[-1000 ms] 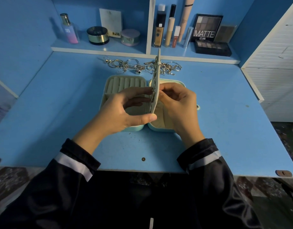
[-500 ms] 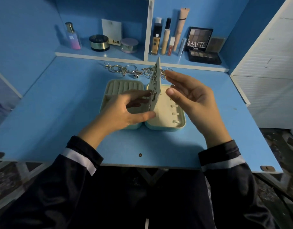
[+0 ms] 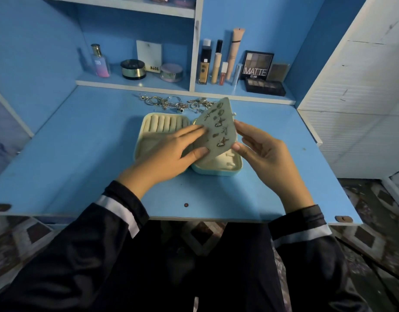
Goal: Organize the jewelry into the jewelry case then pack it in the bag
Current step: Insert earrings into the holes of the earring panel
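Over the jewelry case (image 3: pixel 217 171), left hand (image 3: pixel 169 152) and right hand (image 3: pixel 261 156), fingers straight, touch its right-leaning, away-pointing panel (image 3: pixel 208 140).

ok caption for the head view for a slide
Left hand and right hand touch a grey-green fabric earring panel tilted over the open cream-lined jewelry case.

On the shelf (image 3: pixel 135 84) in the upper middle, a perfume bottle (image 3: pixel 100 61), a black jar (image 3: pixel 133 69) and a pink jar (image 3: pixel 171 72) are sitting left. Makeup tubes (image 3: pixel 216 68) and a MATTE box (image 3: pixel 257 65) are standing right. A white cupboard (image 3: pixel 363 97) is filling the right edge.
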`<state>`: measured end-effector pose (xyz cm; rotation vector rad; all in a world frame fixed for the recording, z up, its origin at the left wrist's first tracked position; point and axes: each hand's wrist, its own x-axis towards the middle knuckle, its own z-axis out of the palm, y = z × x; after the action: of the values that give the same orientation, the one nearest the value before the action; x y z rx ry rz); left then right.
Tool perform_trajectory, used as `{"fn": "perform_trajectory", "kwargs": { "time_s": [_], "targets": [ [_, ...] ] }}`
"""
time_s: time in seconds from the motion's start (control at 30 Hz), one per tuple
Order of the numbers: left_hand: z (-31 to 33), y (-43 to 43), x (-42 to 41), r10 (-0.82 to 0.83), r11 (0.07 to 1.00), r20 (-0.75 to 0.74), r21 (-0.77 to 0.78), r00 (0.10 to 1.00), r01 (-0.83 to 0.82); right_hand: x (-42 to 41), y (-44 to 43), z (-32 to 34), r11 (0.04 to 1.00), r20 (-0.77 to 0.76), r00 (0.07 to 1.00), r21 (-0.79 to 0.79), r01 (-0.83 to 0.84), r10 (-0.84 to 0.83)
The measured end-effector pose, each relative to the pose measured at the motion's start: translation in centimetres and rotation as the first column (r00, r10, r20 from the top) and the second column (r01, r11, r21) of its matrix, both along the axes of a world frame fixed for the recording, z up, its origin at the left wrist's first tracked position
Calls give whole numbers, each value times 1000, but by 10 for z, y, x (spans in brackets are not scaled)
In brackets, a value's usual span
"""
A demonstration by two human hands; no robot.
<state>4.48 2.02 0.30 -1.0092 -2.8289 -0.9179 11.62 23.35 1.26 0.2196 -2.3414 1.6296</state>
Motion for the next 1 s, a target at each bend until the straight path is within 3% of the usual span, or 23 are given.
{"fn": "perform_trajectory", "kwargs": {
  "time_s": [0.23,0.53,0.77,1.0],
  "targets": [
    [-2,8,-3,-72,973,54,-216,996,82,12,17,-31,993,164,980,35,111,-115],
    [2,12,-14,-125,893,-66,-443,990,83,16,21,-35,929,186,959,341,143,-215],
    [19,17,-57,-112,930,-2,-352,994,104,-8,40,-12,959,256,958,278,52,-126],
    [14,26,-122,-76,951,75,-293,994,95,-78,59,-9,903,178,944,381,196,-279]
  ]
}}
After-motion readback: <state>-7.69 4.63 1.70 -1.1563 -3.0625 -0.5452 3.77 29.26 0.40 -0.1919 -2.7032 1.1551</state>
